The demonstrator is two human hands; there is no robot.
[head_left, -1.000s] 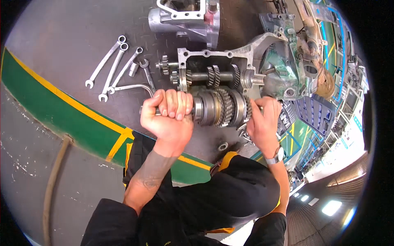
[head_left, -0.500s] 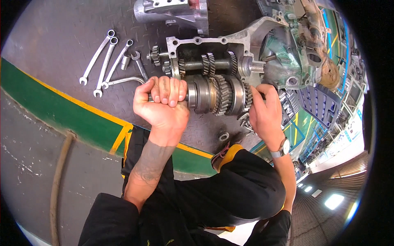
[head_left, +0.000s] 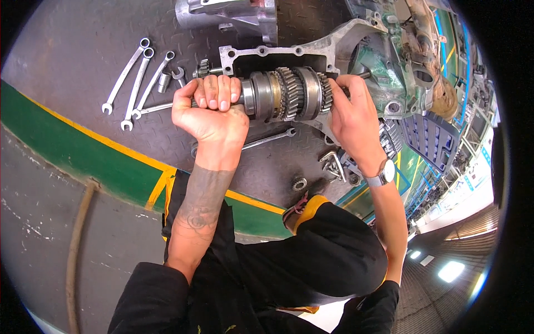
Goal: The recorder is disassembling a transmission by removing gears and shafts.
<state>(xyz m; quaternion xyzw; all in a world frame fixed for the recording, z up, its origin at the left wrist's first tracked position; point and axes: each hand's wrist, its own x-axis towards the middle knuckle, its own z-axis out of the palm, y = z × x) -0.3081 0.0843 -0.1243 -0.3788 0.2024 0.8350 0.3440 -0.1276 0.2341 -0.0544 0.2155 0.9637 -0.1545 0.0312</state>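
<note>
Over the near side of the gearbox hsg (head_left: pixel 281 50), well inside the yellow edge stripe (head_left: pixel 111 140) of the dark floor (head_left: pixel 61 72): gear shaft (head_left: pixel 286 93), held up in both hands. Ht above hsg not readable from this view.

L hand (head_left: pixel 213 106): fist wrapped tight round the shaft's L end, fingers curled over the top. R hand (head_left: pixel 356 108): thumb + fingers gripping the R end, just beside the last gear; exact contact hidden by the hand.

To do it well, IMO: move both hands at same rate, keep shaft lvl, load on the shaft itself, not on rings that may slide. Keep fingertips out from btwn teeth and hsg rim. L fist is near the wrenches (head_left: pixel 138 89) at the floor's L side, so watch clearance.

Orientation: long axis approx L-R, R end slightly farther from the person, roughly parallel to hsg's long far rim. Smooth collar end faces L; toothed end gear faces R, twd the green bell end (head_left: pixel 396 89). Tips inside the hands, can't see.

FYI small loose gear (head_left: pixel 295 183) near floor's near edge, by the shoe (head_left: pixel 293 214).
</note>
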